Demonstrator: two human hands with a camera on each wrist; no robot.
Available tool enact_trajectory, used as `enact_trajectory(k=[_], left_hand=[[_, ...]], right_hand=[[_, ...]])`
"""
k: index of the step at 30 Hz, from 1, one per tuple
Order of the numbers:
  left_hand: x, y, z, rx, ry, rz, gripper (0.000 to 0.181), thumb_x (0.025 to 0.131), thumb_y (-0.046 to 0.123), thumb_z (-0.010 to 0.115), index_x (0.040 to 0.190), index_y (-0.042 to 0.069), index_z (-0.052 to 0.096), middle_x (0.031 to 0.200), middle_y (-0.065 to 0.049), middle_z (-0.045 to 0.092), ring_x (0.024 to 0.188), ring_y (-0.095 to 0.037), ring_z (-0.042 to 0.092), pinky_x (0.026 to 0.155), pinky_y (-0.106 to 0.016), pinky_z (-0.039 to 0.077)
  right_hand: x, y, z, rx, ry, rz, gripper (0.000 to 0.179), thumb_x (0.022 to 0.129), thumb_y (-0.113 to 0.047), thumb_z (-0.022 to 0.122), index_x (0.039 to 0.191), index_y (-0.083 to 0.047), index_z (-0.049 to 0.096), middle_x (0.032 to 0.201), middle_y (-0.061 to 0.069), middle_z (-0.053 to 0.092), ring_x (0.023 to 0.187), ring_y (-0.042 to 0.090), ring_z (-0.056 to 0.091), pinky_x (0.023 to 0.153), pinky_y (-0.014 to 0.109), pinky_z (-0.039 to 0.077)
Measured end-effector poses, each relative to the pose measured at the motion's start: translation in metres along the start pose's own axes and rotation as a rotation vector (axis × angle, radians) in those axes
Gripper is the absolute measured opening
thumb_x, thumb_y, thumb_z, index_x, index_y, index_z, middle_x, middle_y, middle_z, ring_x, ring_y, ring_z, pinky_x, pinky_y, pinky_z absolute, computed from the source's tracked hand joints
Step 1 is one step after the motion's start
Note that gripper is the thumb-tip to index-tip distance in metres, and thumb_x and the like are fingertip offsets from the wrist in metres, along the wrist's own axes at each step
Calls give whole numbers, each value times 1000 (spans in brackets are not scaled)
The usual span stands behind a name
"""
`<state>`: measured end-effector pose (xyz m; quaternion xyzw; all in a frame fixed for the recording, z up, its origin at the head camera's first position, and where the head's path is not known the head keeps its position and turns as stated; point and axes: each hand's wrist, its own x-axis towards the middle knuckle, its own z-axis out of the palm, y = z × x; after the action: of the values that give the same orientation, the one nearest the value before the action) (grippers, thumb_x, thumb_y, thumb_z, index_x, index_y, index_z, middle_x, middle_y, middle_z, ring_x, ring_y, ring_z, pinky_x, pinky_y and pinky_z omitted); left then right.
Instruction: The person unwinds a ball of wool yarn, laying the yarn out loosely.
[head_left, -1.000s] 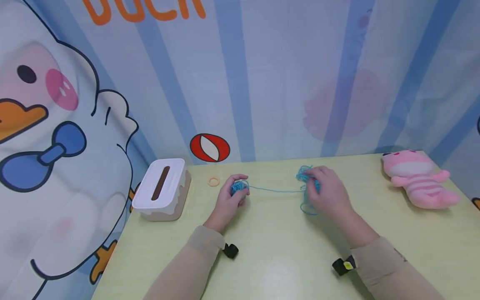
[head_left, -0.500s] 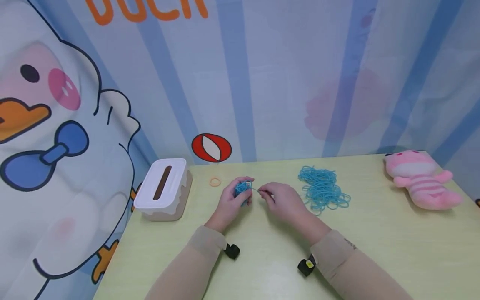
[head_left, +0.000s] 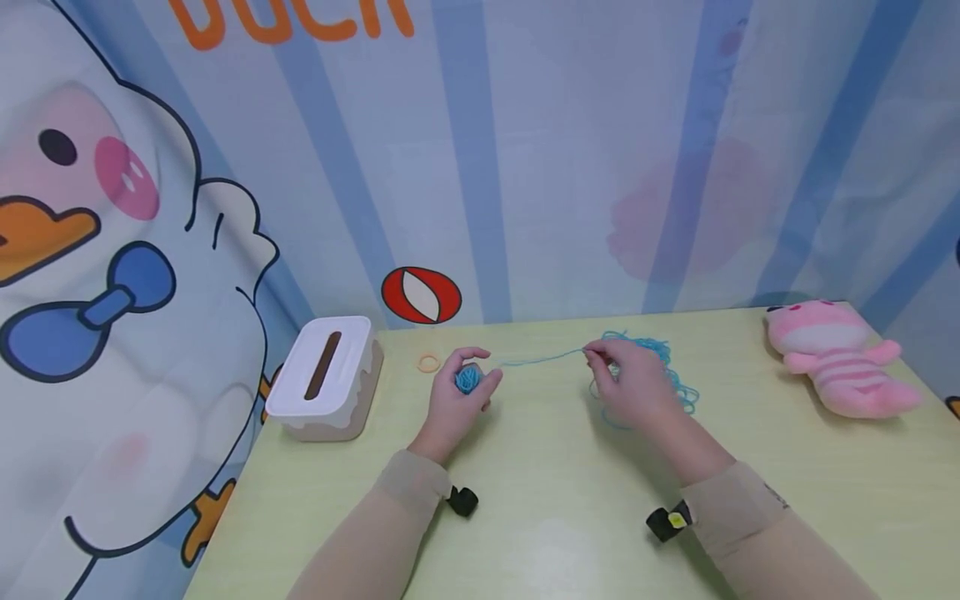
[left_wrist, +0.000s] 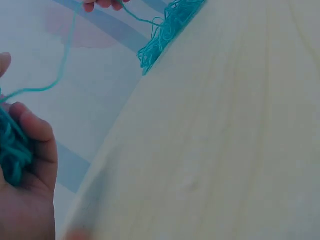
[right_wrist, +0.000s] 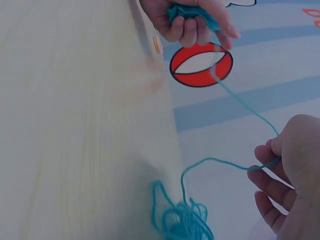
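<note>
My left hand (head_left: 455, 402) holds a small ball of blue yarn (head_left: 467, 380) in its curled fingers, with the thumb and index finger spread apart. From the ball a single strand (head_left: 542, 360) runs across to my right hand (head_left: 633, 377), which pinches it between thumb and fingertips. Beneath and behind the right hand lies a loose heap of the same yarn (head_left: 678, 379), partly hidden by that hand. In the right wrist view, the strand (right_wrist: 245, 104) passes through the pinch and drops on to the heap (right_wrist: 187, 222).
A white-lidded box (head_left: 322, 379) with a brown slot stands on the table (head_left: 540, 517) at the left. Near its right side lies a small orange ring (head_left: 428, 362). At the far right is a pink striped plush toy (head_left: 840, 358). A printed curtain (head_left: 562, 167) hangs behind the table.
My right hand went from the heap to the ball, then back right near the heap, drawing the strand out. The left hand stays in place, its thumb and index finger now wider apart.
</note>
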<state>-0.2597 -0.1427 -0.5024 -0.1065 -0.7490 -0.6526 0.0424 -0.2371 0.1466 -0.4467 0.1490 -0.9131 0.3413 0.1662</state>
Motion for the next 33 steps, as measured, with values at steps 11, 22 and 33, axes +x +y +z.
enact_trajectory(k=[11,22,33], left_hand=[[1,1,-1,2,27,-39,41,105,36,77,132,7,66,85,-7,70,65,-19,61,62,-23,55],[5,1,1,74,53,2,36,107,11,70,143,18,66,135,-7,74,129,-27,67,116,-39,56],[4,-1,3,-77,-84,-35,37,117,22,55,153,11,53,113,-18,75,74,-21,65,69,-25,62]], right_hand=[[-20,50,-52,-23,118,48,23,110,-16,67,124,-2,78,105,16,83,98,39,78,83,54,63],[-39,83,-64,-131,16,198,32,111,-23,63,127,0,77,111,22,81,95,38,75,77,52,61],[-40,93,-53,-200,-142,333,36,107,-22,63,132,-1,78,135,35,69,122,57,64,98,69,54]])
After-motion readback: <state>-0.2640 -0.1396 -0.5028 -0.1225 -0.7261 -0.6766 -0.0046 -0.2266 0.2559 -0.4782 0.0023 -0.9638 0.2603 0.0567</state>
